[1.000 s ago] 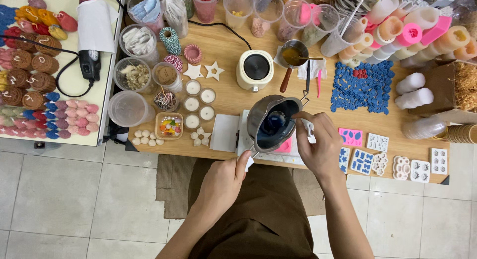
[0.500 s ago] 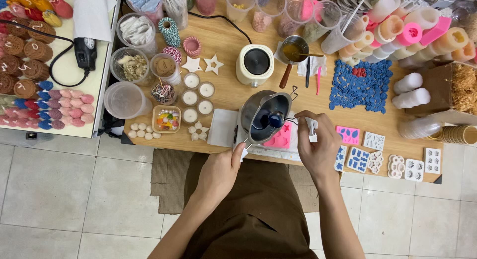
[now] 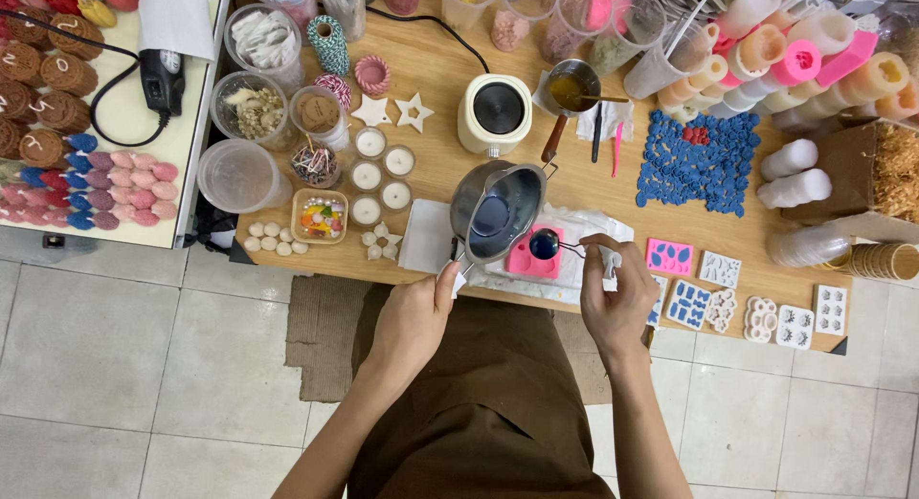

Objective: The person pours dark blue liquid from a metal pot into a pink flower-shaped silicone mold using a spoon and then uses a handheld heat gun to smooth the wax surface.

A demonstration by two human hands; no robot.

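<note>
One metal pouring pot [image 3: 500,210] holding blue liquid, tilted over one pink mould [image 3: 532,258]; left hand [image 3: 418,312] clamped around its handle; right hand [image 3: 613,293] pinching a small spoon [image 3: 545,243], seemingly blue-filled, just right of the pot; four white candles [image 3: 381,168] stand left.

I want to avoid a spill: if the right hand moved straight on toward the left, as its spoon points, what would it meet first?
Probably the tilted metal pot: the spoon in the right hand already hangs beside its rim, above the pink mould. Depth is unclear.
</note>
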